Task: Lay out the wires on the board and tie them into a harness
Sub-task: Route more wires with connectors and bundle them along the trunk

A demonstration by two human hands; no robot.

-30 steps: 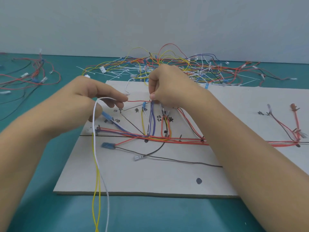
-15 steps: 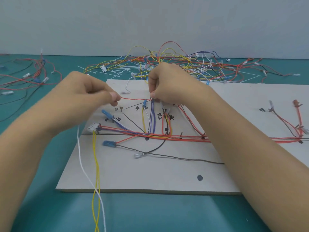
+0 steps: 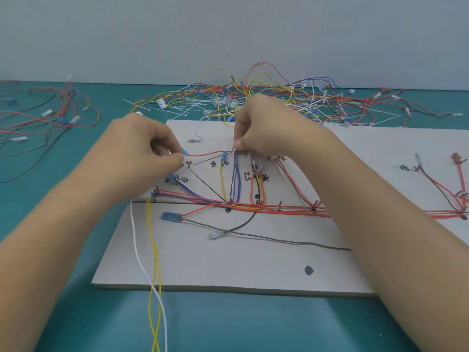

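Head view: your left hand (image 3: 142, 151) pinches the blue terminal (image 3: 184, 151) of a red wire (image 3: 208, 154), and your right hand (image 3: 264, 125) pinches its far end. You hold it taut, probably to route it straight across the board (image 3: 228, 262).

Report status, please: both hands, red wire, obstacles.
Left hand pinches blue terminal of red wire. Right hand pinches same wire farther along. Wire stretched above board. No obstacle seen.

Ends of red wire (image 3: 208, 154) hidden in left grip (image 3: 142, 151) and right grip (image 3: 264, 125). Right forearm (image 3: 368, 212) covers red bundle (image 3: 291, 210) mid-run. Board (image 3: 228, 262) cut at right edge; yellow wires (image 3: 151, 240), white wire (image 3: 133, 235) cut at bottom. Lettering (image 3: 247, 176) unreadable.
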